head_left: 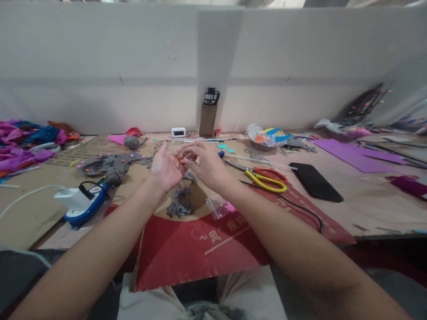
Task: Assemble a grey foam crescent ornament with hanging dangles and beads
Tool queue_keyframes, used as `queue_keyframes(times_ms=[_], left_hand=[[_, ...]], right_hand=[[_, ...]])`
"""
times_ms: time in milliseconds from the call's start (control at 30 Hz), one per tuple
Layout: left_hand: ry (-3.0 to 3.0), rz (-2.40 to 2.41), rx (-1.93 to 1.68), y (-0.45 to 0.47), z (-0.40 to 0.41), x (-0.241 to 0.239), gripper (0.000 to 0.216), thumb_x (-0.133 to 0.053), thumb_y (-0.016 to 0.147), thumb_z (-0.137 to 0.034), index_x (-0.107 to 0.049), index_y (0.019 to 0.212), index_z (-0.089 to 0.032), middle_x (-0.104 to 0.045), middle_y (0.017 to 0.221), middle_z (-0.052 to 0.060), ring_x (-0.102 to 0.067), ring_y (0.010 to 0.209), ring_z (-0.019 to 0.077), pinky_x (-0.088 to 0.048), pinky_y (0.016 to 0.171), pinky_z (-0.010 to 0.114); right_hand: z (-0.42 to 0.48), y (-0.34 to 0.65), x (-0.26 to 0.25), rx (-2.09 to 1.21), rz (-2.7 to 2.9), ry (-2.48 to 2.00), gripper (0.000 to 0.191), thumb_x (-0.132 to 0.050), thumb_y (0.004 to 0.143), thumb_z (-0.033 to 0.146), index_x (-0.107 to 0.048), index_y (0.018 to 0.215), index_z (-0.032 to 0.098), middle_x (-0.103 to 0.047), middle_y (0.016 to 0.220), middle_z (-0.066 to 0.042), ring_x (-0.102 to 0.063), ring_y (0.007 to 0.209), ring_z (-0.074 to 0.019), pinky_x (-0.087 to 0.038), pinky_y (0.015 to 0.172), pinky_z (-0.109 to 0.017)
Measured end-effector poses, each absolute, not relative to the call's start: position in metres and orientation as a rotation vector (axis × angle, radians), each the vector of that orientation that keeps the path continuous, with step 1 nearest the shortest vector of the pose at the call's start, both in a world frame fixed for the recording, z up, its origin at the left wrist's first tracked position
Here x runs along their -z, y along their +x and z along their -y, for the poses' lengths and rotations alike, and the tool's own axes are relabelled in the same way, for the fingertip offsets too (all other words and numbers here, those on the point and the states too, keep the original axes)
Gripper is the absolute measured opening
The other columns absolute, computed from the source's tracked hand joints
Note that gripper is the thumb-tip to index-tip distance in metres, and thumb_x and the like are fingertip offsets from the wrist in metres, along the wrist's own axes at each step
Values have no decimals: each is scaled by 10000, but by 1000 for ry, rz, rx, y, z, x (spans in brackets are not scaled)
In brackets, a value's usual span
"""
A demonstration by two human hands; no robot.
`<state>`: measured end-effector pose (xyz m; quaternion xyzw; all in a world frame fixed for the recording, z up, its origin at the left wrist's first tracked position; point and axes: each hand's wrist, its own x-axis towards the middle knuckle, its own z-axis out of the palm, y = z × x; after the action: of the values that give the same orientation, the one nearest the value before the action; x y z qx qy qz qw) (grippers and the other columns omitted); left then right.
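The small orange piece (181, 160) sits at the centre of the frame, pinched where both hands meet above the red printed cardboard sheet (200, 249). It is too small to tell its long axis or which way it points; it reads only as a bright orange dot. The left hand (166, 167) is half open, its palm turned towards the other hand and its fingers loosely curled beside the piece. The right hand (206, 165) shows its back, fingertips closed on the piece. Grey cut-out shapes (180, 203) lie just below, and yellow-and-orange-handled scissors (267, 178) lie to the right.
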<state>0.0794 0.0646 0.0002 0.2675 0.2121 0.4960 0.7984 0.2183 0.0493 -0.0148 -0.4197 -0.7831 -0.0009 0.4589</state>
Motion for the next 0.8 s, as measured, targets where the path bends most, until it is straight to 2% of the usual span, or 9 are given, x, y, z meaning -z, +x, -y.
queue_keyframes(times_ms=[167, 333, 467, 633, 800], left_hand=[[591, -424, -1043, 84, -59, -2, 672, -239, 936, -550, -592, 1155, -22, -664, 776, 149, -627, 696, 177, -476, 510, 215], [586, -439, -1048, 88, -57, -1, 604, -232, 966, -455, -570, 1190, -7, -680, 860, 157, -622, 706, 153, -521, 669, 243], [577, -474, -1071, 87, -60, 1, 588, -237, 964, -452, -580, 1146, -11, -672, 825, 150, -637, 739, 173, -526, 703, 264], [515, -547, -1138, 85, -64, 2, 527, -279, 951, -465, -570, 1105, -54, -667, 896, 169, -662, 834, 209, -530, 686, 264], [541, -527, -1122, 85, -64, 3, 514, -284, 949, -464, -589, 1048, -63, -666, 867, 167, -661, 814, 209, -535, 689, 274]], right_hand=[[-49, 216, 19, 40, 1918, -1163, 133, -682, 798, 331, -720, 904, 260, -650, 1115, -43, -502, 1091, -259, -337, 943, -464], [-55, 220, 17, -60, 1885, -1182, 131, -615, 853, 276, -738, 835, 235, -678, 1023, -49, -545, 1013, -227, -374, 918, -431], [-57, 220, 18, -115, 1925, -1111, 166, -575, 861, 198, -723, 930, 229, -680, 1044, -50, -563, 1021, -208, -388, 941, -412], [-57, 218, 20, -177, 1882, -1049, 363, -647, 795, 213, -627, 1157, 218, -641, 1182, -78, -543, 1119, -217, -381, 984, -415], [-55, 218, 20, -132, 1881, -1070, 284, -617, 806, 202, -655, 1087, 206, -650, 1132, -83, -538, 1096, -222, -369, 982, -415]])
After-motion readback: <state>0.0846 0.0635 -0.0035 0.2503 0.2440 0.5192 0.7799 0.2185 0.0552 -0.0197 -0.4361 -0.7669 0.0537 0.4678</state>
